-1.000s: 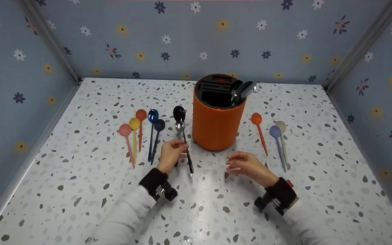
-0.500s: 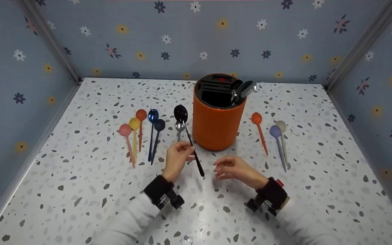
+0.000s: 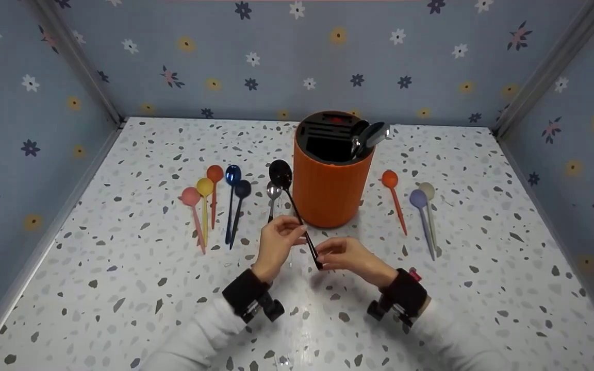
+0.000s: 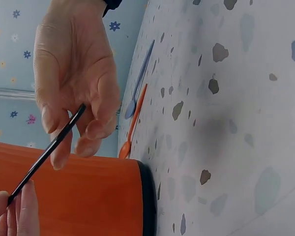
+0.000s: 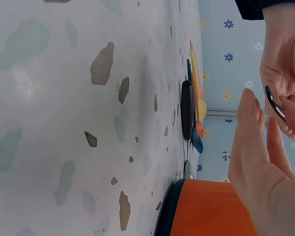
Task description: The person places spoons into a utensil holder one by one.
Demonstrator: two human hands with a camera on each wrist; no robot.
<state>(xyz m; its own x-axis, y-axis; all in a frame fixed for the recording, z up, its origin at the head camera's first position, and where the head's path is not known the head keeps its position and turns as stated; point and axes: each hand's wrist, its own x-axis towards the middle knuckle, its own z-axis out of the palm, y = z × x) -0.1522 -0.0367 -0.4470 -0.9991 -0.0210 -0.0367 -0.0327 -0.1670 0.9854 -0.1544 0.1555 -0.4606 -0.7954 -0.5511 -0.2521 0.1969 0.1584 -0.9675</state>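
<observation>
A long black spoon (image 3: 280, 174) is pinched mid-handle by my left hand (image 3: 275, 245), bowl pointing away and raised over the table. My right hand (image 3: 353, 259) is at the handle's lower end, fingers loosely bent. In the left wrist view, the black handle (image 4: 46, 153) ends between the right hand's (image 4: 76, 64) thumb and fingers, with no firm pinch visible. Beyond the left hand lies a silver spoon (image 3: 273, 191), partly hidden by it; its thick dark handle (image 5: 187, 110) shows in the right wrist view.
An orange utensil holder (image 3: 330, 193) with a slotted black top and several utensils (image 3: 372, 136) stands behind the hands. Pink (image 3: 191, 196), yellow, red, blue and dark spoons lie left. Orange (image 3: 390, 179), lavender (image 3: 418, 199) and grey spoons lie right. Flowered panels surround the table.
My left hand has moved right and slightly nearer with the black spoon, whose handle now slants more. My right hand has moved left until its fingertips are at the handle's end.
</observation>
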